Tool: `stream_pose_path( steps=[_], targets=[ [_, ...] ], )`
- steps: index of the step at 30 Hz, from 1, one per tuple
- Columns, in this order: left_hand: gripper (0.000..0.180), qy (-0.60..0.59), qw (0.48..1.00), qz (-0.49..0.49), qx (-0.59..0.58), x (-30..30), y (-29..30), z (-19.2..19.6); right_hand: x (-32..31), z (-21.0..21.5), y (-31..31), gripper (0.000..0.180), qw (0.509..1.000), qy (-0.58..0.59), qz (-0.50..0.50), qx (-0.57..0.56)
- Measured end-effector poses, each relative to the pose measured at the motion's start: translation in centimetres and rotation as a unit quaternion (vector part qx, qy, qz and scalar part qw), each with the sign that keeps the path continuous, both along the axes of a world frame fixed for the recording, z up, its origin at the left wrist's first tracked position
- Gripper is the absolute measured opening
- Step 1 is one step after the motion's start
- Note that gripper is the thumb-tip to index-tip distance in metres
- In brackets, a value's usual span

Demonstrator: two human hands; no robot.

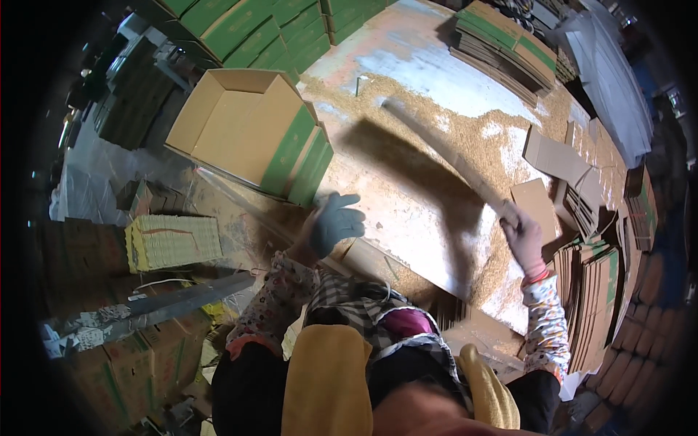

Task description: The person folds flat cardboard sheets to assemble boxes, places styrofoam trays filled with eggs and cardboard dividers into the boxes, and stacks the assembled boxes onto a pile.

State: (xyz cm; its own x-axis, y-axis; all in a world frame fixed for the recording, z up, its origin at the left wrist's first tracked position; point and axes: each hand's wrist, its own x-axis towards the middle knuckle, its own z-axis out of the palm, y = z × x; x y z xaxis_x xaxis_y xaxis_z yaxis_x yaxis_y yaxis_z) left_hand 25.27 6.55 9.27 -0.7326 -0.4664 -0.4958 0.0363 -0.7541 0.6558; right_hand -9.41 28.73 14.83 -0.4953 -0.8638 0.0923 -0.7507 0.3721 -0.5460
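My right hand [522, 231], bare, is wrapped round the near end of a long, narrow brown stick [443, 149]. The stick slants away to the far left, above a pale work surface [407, 65] strewn with tan, grain-like bits [451, 120], and a dark shadow falls beside it. In a grey-blue glove, my left hand [337, 221] has its fingers spread and holds nothing. Just beyond that glove stands an open cardboard carton [247, 134] with a green band, its inside facing up.
Stacked green-and-brown cartons [254, 36] rise at the far left. Flattened cardboard [502, 51] is piled at the far right, with more folded cardboard [585, 291] by my right forearm. A yellowish bundle of sheets [174, 242] and a metal rail [189, 294] lie at the left.
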Motion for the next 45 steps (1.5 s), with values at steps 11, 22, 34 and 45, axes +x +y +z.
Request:
stream_pose_path(
  steps=[11,22,34,45],
  targets=[
    [0.038,-0.376,0.895,0.166,-0.175,3.3,-7.7,-10.5,-1.9,-6.9,-37.3,0.047,0.969,-0.187,0.099,0.131],
    [0.029,-0.166,0.974,-0.137,0.066,10.5,-4.3,-23.0,0.2,-16.1,-1.4,0.039,0.873,-0.34,-0.334,0.106],
    [0.064,0.095,0.951,-0.273,-0.109,-12.0,2.3,-13.6,0.4,1.3,20.8,0.019,0.956,0.225,-0.07,0.174],
    [0.07,-0.287,0.541,-0.36,-0.704,-24.3,20.7,-10.9,0.8,-10.1,42.0,0.06,0.931,-0.038,-0.362,-0.03]
  ],
)
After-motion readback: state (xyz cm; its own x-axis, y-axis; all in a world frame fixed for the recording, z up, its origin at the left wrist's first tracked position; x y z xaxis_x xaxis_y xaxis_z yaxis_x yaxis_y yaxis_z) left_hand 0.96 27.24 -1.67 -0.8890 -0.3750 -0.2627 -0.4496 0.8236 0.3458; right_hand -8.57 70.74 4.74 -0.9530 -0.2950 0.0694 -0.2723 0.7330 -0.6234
